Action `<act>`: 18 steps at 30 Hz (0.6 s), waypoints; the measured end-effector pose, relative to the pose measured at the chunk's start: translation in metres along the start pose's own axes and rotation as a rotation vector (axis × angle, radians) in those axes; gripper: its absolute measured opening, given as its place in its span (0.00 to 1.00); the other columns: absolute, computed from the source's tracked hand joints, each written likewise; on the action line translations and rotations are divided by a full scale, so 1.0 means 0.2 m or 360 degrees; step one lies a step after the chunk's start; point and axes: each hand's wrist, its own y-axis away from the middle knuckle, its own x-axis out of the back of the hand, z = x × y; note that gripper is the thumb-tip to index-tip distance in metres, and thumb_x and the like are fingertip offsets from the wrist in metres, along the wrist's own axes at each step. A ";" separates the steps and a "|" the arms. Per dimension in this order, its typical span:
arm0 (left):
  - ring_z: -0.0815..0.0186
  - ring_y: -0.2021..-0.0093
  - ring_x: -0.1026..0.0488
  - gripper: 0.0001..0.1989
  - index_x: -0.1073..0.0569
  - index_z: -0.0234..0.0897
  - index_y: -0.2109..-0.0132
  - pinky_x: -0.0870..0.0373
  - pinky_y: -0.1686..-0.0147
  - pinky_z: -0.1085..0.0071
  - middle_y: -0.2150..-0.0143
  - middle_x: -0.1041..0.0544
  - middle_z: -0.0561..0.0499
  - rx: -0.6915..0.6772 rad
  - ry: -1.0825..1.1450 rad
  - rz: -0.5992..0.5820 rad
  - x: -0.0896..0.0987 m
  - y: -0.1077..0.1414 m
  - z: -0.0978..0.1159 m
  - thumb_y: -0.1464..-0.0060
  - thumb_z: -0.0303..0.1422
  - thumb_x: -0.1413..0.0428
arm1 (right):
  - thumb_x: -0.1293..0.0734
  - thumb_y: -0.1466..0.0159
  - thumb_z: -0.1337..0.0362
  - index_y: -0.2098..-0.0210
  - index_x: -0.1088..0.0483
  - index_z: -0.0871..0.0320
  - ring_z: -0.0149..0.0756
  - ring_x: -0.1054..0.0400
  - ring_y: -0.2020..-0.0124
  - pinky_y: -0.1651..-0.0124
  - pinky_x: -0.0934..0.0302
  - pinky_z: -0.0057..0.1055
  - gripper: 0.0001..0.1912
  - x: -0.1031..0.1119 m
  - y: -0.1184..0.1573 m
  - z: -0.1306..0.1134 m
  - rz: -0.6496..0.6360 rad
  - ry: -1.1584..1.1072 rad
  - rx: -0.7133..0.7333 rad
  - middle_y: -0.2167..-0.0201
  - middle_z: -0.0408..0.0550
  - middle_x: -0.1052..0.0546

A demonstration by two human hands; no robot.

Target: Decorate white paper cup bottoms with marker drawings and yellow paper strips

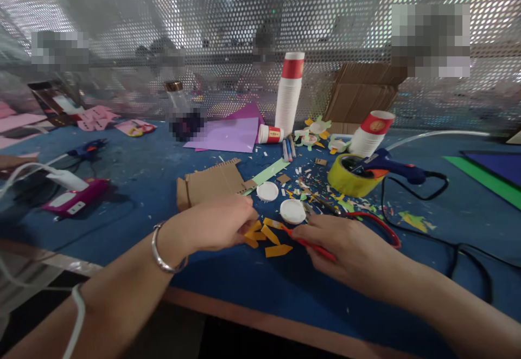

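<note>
Several orange paper pieces [278, 250] with pointed ends lie on the blue table between my hands. My left hand [222, 220] is closed over the leftmost pieces; its fingertips are partly hidden, so what they pinch cannot be made out. In my right hand [337, 242] is a red-handled tool [321, 250], its tip close to the orange pieces; the fingers wrap round it. Two white paper discs [292, 211] sit just beyond the hands, near a pale green strip [268, 174] and a piece of cardboard [214, 183].
A yellow tape roll [352, 177] with a blue glue gun [391, 166] on it stands right of paper scraps. Behind are a tall cup stack [288, 98] and purple paper [232, 134]. Black cable runs at right; a pink power strip [75, 199] lies left.
</note>
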 end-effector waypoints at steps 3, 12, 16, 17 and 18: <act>0.66 0.74 0.32 0.04 0.29 0.39 0.71 0.43 0.74 0.71 0.73 0.27 0.53 0.0209 0.0098 -0.0124 -0.01 0.07 -0.02 0.49 0.29 0.43 | 0.40 0.37 0.73 0.50 0.25 0.51 0.39 0.27 0.61 0.59 0.37 0.33 0.20 0.00 0.00 0.00 -0.0008 -0.0072 0.0006 0.63 0.48 0.23; 0.66 0.70 0.23 0.20 0.34 0.41 0.46 0.26 0.66 0.69 0.67 0.26 0.55 0.0348 0.1298 0.0313 -0.12 0.14 -0.06 0.45 0.35 0.41 | 0.41 0.35 0.74 0.58 0.24 0.55 0.32 0.29 0.62 0.56 0.38 0.28 0.16 0.04 0.01 -0.01 0.0019 -0.0458 0.0062 0.63 0.44 0.23; 0.65 0.69 0.22 0.13 0.30 0.37 0.54 0.25 0.68 0.70 0.69 0.24 0.53 0.0540 0.1358 0.0425 -0.17 0.18 -0.04 0.44 0.39 0.41 | 0.39 0.35 0.74 0.62 0.26 0.57 0.34 0.31 0.64 0.60 0.39 0.29 0.11 0.00 0.01 0.02 -0.0010 -0.0341 0.0130 0.65 0.45 0.25; 0.65 0.68 0.23 0.13 0.28 0.36 0.56 0.25 0.68 0.71 0.70 0.24 0.52 0.0585 0.1299 0.0442 -0.18 0.19 -0.03 0.43 0.39 0.42 | 0.39 0.36 0.73 0.61 0.26 0.57 0.35 0.31 0.63 0.60 0.39 0.30 0.11 -0.01 0.00 0.02 -0.0007 -0.0283 0.0160 0.65 0.46 0.25; 0.65 0.68 0.23 0.13 0.27 0.35 0.57 0.26 0.69 0.71 0.69 0.23 0.51 0.0623 0.1226 0.0450 -0.19 0.20 -0.01 0.43 0.40 0.43 | 0.39 0.36 0.73 0.60 0.26 0.57 0.36 0.31 0.62 0.59 0.39 0.32 0.11 -0.02 0.00 0.03 -0.0002 -0.0220 0.0187 0.64 0.47 0.25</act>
